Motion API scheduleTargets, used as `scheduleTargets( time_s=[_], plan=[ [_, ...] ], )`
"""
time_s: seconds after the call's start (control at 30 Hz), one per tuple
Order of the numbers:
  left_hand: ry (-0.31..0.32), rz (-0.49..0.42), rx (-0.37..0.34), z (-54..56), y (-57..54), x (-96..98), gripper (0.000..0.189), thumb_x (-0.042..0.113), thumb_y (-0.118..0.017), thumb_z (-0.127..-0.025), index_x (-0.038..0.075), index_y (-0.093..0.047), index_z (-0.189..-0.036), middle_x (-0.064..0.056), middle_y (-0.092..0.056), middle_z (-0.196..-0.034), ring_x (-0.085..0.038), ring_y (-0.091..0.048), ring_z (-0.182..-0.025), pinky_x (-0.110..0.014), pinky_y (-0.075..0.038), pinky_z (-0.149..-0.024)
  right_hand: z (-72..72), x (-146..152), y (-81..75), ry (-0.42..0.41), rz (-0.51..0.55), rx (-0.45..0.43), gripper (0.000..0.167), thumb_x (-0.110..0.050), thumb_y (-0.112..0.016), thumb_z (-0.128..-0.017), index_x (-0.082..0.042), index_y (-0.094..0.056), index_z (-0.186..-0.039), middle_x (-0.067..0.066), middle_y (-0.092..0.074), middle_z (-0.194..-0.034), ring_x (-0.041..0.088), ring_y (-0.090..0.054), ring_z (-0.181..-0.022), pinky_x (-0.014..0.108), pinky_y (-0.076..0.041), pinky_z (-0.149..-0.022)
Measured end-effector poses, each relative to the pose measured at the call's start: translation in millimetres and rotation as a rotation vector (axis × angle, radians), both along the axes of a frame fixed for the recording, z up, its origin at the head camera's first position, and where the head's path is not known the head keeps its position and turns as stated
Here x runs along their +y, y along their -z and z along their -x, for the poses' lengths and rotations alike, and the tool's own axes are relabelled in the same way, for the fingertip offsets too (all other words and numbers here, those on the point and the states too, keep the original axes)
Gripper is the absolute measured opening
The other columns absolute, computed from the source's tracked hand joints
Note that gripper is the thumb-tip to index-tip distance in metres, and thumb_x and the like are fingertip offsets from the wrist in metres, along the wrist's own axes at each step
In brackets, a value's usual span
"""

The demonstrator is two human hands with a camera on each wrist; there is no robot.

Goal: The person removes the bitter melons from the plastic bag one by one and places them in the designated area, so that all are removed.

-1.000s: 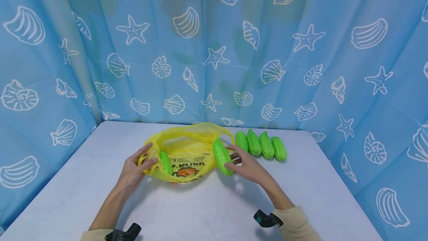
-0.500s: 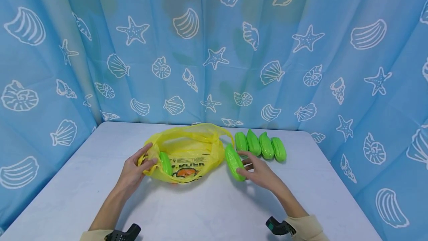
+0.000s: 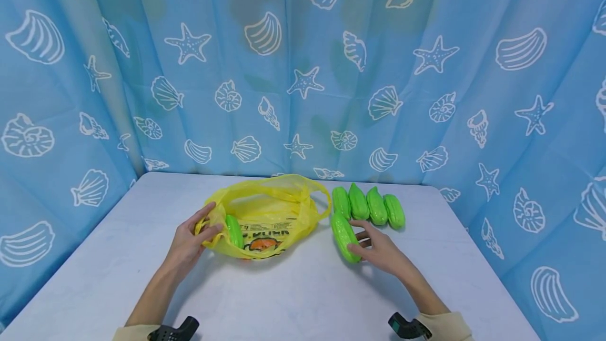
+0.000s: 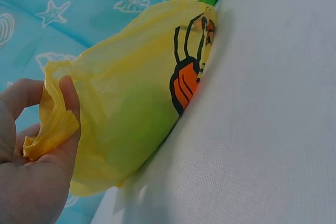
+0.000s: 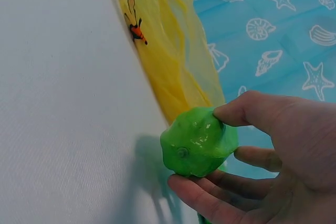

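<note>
A yellow plastic bag [image 3: 265, 199] with a printed front lies on the table, mouth open toward me. My left hand [image 3: 187, 238] pinches the left side of its rim between thumb and fingers, the yellow film [image 4: 55, 124] bunched there. Inside the bag, by that hand, sits one glossy green gourd [image 3: 234, 231]. To the right of the bag my right hand [image 3: 381, 246] holds another long, ridged green gourd [image 3: 345, 238] by its sides. In the right wrist view, thumb and fingers go round this gourd [image 5: 197, 142], its blunt end toward the camera and its shadow on the table.
Several similar green gourds [image 3: 377, 207] stand in a row at the back right, just behind the held one. The white table [image 3: 284, 299] ends at a blue shell-patterned curtain [image 3: 303, 67]. The bag's handle loop [image 3: 325, 201] sticks out toward the row.
My right hand has moved right and a little toward me with the green gourd, away from the bag's right edge. The bag's handle loop now shows. My left hand stays put.
</note>
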State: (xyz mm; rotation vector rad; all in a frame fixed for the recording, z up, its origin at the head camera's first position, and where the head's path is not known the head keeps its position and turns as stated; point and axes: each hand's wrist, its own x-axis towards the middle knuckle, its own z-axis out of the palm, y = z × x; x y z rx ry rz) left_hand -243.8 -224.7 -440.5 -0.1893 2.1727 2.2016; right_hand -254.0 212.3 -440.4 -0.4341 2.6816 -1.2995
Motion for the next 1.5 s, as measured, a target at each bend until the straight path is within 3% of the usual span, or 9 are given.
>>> scheduleTargets(
  time_s=[0.67,0.93,1.2,1.5],
  plan=[
    [0.027,-0.027,0.013,-1.9,1.1,-0.3,0.08,0.03,-0.075,-0.087,0.029,-0.031,-0.154,0.003,-0.019,-0.163,-0.015,-0.037,-0.133,-0.009,-0.048,-0.093,1.0,4.2,1.0,0.04,-0.027,-0.091,0.066,-0.024,-0.07,-0.091,-0.005,-0.039,-0.147,0.023,-0.06,-0.123,0.029,-0.063,-0.105,0.035,-0.06,-0.069],
    [0.028,-0.026,0.012,-1.8,1.3,-0.1,0.08,0.029,-0.075,-0.087,0.029,-0.031,-0.154,0.003,-0.018,-0.163,-0.015,-0.036,-0.133,-0.008,-0.048,-0.093,1.1,7.4,-1.8,0.072,-0.067,-0.123,0.066,-0.023,-0.07,-0.09,-0.006,-0.04,-0.146,0.025,-0.06,-0.123,0.021,-0.066,-0.084,0.036,-0.06,-0.068],
    [0.03,-0.023,0.006,-1.2,-0.3,1.5,0.079,0.027,-0.074,-0.088,0.029,-0.031,-0.154,0.002,-0.02,-0.162,-0.016,-0.037,-0.132,-0.009,-0.049,-0.092,0.6,7.5,-2.2,0.088,-0.09,-0.114,0.066,-0.025,-0.07,-0.09,-0.006,-0.04,-0.146,0.024,-0.061,-0.122,0.02,-0.066,-0.087,0.035,-0.059,-0.067],
    [0.022,0.001,0.003,-0.8,1.2,0.7,0.079,0.03,-0.074,-0.088,0.03,-0.031,-0.154,0.003,-0.02,-0.162,-0.015,-0.037,-0.131,-0.008,-0.049,-0.091,-1.7,2.7,-2.0,0.102,-0.091,-0.116,0.07,-0.03,-0.071,-0.09,-0.006,-0.038,-0.147,0.023,-0.062,-0.118,0.018,-0.067,-0.075,0.035,-0.059,-0.067]
  ],
)
